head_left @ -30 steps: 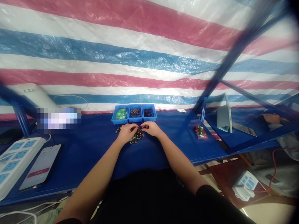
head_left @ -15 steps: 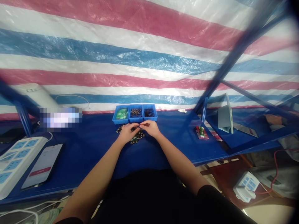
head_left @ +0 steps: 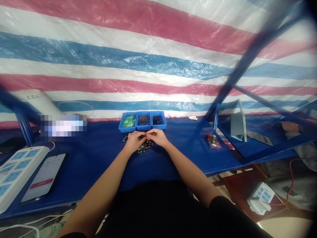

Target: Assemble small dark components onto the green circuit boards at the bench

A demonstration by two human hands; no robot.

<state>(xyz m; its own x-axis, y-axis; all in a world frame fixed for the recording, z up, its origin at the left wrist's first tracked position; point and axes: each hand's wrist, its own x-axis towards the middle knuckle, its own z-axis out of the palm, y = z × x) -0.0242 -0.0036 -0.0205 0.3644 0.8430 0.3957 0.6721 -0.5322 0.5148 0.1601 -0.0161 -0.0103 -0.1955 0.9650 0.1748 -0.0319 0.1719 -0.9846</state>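
My left hand (head_left: 134, 141) and my right hand (head_left: 158, 136) meet fingertip to fingertip over a pile of small black, brass and green parts (head_left: 146, 147) on the blue table. Both hands are closed in a pinch; what lies between the fingertips is too small to make out. Just behind them stand three joined blue bins. Green pieces fill the left bin (head_left: 121, 127). Small brass-coloured parts lie in the middle bin (head_left: 143, 127), and dark parts in the right bin (head_left: 159, 126). My left hand partly covers the pile.
At left on the table (head_left: 94, 158) are a white power strip (head_left: 24, 172) and a phone (head_left: 44, 177). A small red-and-green box (head_left: 213, 141) lies to the right. A tablet in a stand case (head_left: 239, 124) stands beyond the blue frame post (head_left: 216, 115). Another person's hand (head_left: 289, 126) shows far right.
My right hand has shifted slightly left, its fingertips closer against those of my left hand. The bins and the pile stay where they were.
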